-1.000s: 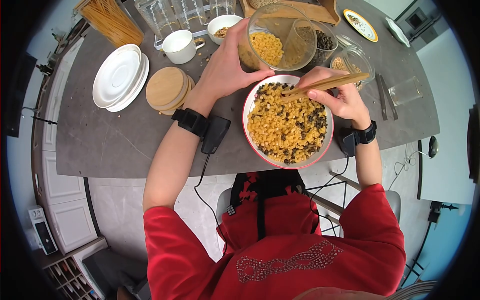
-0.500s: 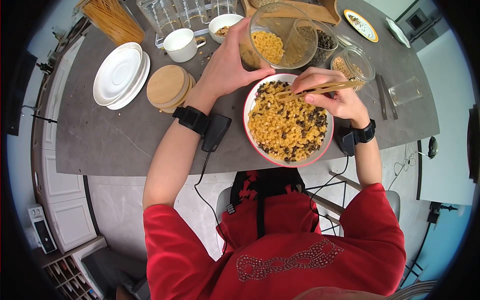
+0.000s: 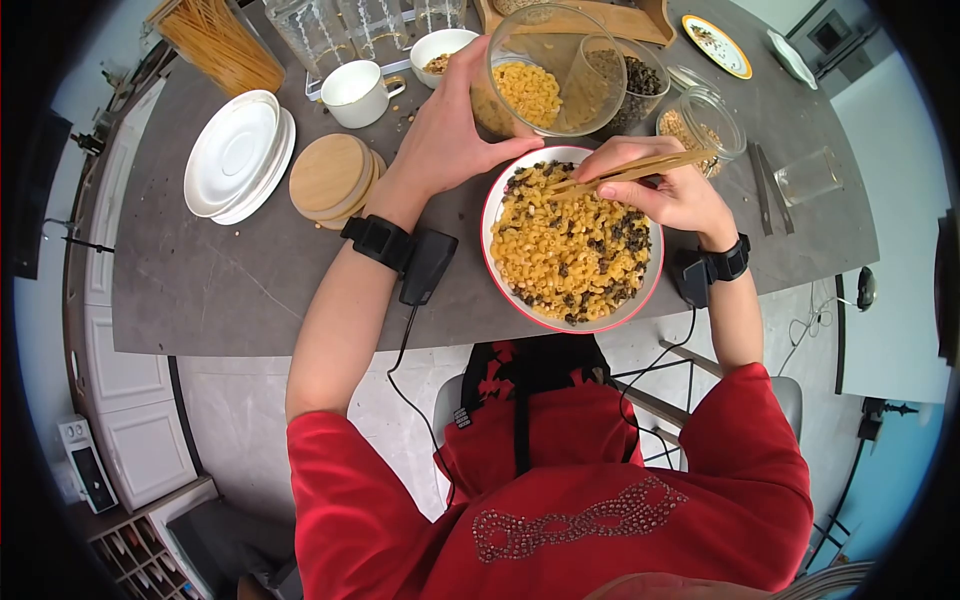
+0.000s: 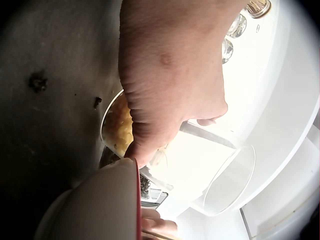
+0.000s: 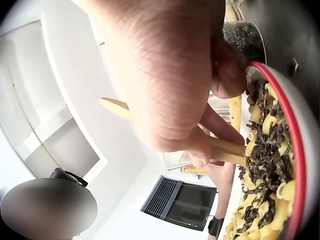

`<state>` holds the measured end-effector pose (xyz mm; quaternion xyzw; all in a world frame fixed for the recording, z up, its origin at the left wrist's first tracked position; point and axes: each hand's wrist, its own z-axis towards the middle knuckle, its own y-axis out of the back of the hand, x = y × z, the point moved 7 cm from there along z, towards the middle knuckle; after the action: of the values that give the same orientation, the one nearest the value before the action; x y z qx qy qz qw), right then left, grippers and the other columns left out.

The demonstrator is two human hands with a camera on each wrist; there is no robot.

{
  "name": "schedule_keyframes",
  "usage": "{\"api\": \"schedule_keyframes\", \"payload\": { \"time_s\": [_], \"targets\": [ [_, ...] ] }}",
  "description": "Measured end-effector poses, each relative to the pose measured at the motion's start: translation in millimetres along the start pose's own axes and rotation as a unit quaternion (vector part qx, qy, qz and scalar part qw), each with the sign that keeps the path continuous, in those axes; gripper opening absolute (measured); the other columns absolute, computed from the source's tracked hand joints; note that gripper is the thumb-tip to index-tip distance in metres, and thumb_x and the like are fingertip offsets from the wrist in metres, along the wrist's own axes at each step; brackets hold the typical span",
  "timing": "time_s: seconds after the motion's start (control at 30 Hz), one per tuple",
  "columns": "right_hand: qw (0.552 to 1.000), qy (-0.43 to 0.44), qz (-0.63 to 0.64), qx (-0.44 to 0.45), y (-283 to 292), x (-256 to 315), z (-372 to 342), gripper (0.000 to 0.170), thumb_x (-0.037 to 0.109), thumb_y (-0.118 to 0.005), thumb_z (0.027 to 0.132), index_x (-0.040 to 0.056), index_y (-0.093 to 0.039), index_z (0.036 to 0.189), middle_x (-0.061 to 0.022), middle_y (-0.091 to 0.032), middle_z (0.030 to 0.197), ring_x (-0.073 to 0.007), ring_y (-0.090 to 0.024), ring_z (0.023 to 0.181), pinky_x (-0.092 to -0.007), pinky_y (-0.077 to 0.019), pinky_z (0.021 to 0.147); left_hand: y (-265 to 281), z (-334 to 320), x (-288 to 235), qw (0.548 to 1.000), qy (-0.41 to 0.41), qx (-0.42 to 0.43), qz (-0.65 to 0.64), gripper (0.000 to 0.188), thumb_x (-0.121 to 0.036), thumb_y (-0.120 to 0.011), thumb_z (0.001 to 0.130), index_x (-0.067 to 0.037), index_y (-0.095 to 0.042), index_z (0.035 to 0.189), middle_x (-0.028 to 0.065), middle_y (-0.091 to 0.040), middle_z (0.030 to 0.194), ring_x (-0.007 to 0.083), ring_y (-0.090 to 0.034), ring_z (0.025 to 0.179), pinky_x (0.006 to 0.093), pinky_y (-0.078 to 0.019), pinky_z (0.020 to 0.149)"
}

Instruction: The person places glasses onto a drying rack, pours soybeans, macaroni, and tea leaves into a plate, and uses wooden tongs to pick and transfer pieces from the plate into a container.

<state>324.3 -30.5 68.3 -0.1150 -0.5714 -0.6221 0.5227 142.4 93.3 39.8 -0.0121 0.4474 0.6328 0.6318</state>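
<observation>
A white bowl with a red rim [image 3: 487, 262] is filled with yellow elbow macaroni mixed with dark, dried leaf-like bits. Over its far side my right hand [image 3: 668, 190] pinches wooden tongs [image 3: 640, 172], whose tips sit in the macaroni, as the right wrist view also shows. My left hand [image 3: 440, 130] holds a tilted clear glass container [image 3: 590, 75] just beyond the bowl, thumb close to the bowl's far rim. Some macaroni [image 3: 528, 92] lies inside that container. In the left wrist view, the left hand [image 4: 170, 70] hides much of the glass.
Left on the table are stacked white plates [image 3: 232, 155], round wooden coasters [image 3: 328, 178] and a white cup [image 3: 355, 95]. Behind the hands stands a glass of dark bits [image 3: 645, 80]. To the right are an open jar [image 3: 715, 125], dark metal tongs [image 3: 770, 190] and an empty glass [image 3: 810, 178].
My right hand and the wooden tongs have shifted slightly left over the bowl, the tips staying near its far-left part. The left hand keeps the glass container in about the same place.
</observation>
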Motion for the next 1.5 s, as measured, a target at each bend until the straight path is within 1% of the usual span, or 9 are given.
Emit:
{"api": "schedule_keyframes", "payload": {
  "time_s": [0.17, 0.4, 0.5, 0.73, 0.93, 1.07, 1.13, 1.27, 1.5],
  "targets": [
    [0.998, -0.053, -0.014, 0.023, 1.2, -8.7, -4.7, 0.021, 0.012, -0.075, 0.096, 0.0033, -0.075, 0.114, -0.0063, -0.076, 0.103, -0.01, -0.064, 0.083, -0.0266, -0.0504, 0.073, 0.9, -0.1, -0.4, 1.0, 0.0, 0.002, 0.005, 0.118, -0.044, -0.096, 0.071, -0.008, -0.026, 0.158, 0.0243, -0.051, 0.151, 0.0401, -0.055, 0.137, 0.0484, -0.0488, 0.111],
    [0.997, -0.042, 0.058, -0.018, 7.9, -8.8, -11.7, 0.02, 0.014, -0.072, 0.099, 0.0028, -0.074, 0.115, -0.0065, -0.076, 0.106, -0.0107, -0.064, 0.084, -0.0267, -0.0509, 0.073, 0.4, -0.3, -0.6, 1.0, -0.001, -0.002, -0.008, 0.119, -0.043, -0.097, 0.07, -0.007, -0.026, 0.158, 0.024, -0.052, 0.15, 0.0397, -0.055, 0.137, 0.0482, -0.0484, 0.112],
    [0.977, 0.087, 0.131, -0.146, 27.5, 3.2, -15.8, 0.019, 0.016, -0.069, 0.102, 0.0016, -0.072, 0.115, -0.0166, -0.076, 0.114, -0.0105, -0.062, 0.076, -0.0267, -0.0527, 0.068, 1.5, -0.2, -1.2, 1.0, 0.002, -0.003, -0.009, 0.119, -0.043, -0.097, 0.069, -0.008, -0.026, 0.158, 0.0234, -0.052, 0.151, 0.0399, -0.055, 0.137, 0.0484, -0.0483, 0.112],
    [0.947, 0.102, 0.129, -0.276, 42.1, 3.4, -13.9, 0.035, 0.02, -0.069, 0.102, 0.003, -0.064, 0.132, -0.0217, -0.072, 0.127, -0.0037, -0.044, 0.054, -0.0181, -0.0376, 0.048, 1.5, -1.0, -0.8, 1.0, 0.007, -0.007, -0.004, 0.117, -0.044, -0.096, 0.069, -0.009, -0.028, 0.157, 0.0219, -0.052, 0.151, 0.0404, -0.055, 0.137, 0.0484, -0.0484, 0.112],
    [0.953, 0.096, 0.188, -0.219, 44.7, -3.6, -19.2, 0.039, 0.025, -0.065, 0.104, 0.0008, -0.064, 0.134, -0.0206, -0.073, 0.126, -0.0044, -0.047, 0.055, -0.0191, -0.0365, 0.049, 2.1, -1.4, -0.4, 1.0, 0.007, -0.009, -0.001, 0.117, -0.045, -0.096, 0.069, -0.009, -0.029, 0.157, 0.0216, -0.051, 0.152, 0.0403, -0.055, 0.137, 0.0482, -0.0483, 0.112],
    [0.97, 0.104, 0.152, -0.157, 34.5, 6.7, -16.2, 0.026, 0.015, -0.068, 0.101, 0.0004, -0.069, 0.123, -0.0154, -0.075, 0.112, -0.017, -0.067, 0.081, -0.0312, -0.0544, 0.073, 2.0, -0.6, -1.4, 1.0, 0.011, -0.006, -0.005, 0.117, -0.045, -0.096, 0.069, -0.008, -0.028, 0.157, 0.0219, -0.051, 0.152, 0.04, -0.055, 0.137, 0.0479, -0.0479, 0.113],
    [0.997, -0.004, 0.055, -0.056, 23.6, 3.6, -10.0, 0.023, 0.018, -0.072, 0.097, 0.0, -0.072, 0.111, -0.0177, -0.074, 0.107, -0.029, -0.072, 0.104, -0.0411, -0.0569, 0.091, 2.2, -0.7, -0.6, 1.0, 0.01, -0.006, 0.002, 0.117, -0.045, -0.096, 0.069, -0.008, -0.028, 0.157, 0.0221, -0.051, 0.152, 0.0399, -0.055, 0.137, 0.0474, -0.0478, 0.113],
    [1.0, -0.019, 0.014, -0.006, 12.8, 4.9, -5.6, 0.015, 0.007, -0.072, 0.096, -0.0007, -0.073, 0.109, -0.0109, -0.074, 0.107, -0.0194, -0.069, 0.096, -0.0318, -0.054, 0.083, 1.3, -0.7, 1.6, 1.0, 0.009, -0.005, -0.007, 0.117, -0.044, -0.096, 0.069, -0.008, -0.028, 0.157, 0.0224, -0.051, 0.152, 0.0401, -0.055, 0.137, 0.0474, -0.0479, 0.112],
    [1.0, 0.003, 0.015, 0.026, 2.8, 8.3, -1.3, 0.016, 0.008, -0.072, 0.096, -0.0011, -0.074, 0.108, -0.0113, -0.074, 0.108, -0.0225, -0.07, 0.098, -0.0347, -0.0551, 0.086, 1.1, -1.5, 0.0, 1.0, 0.006, -0.007, -0.005, 0.117, -0.043, -0.097, 0.069, -0.007, -0.029, 0.157, 0.0223, -0.051, 0.151, 0.0399, -0.055, 0.137, 0.0474, -0.0486, 0.112]
  ]
}}
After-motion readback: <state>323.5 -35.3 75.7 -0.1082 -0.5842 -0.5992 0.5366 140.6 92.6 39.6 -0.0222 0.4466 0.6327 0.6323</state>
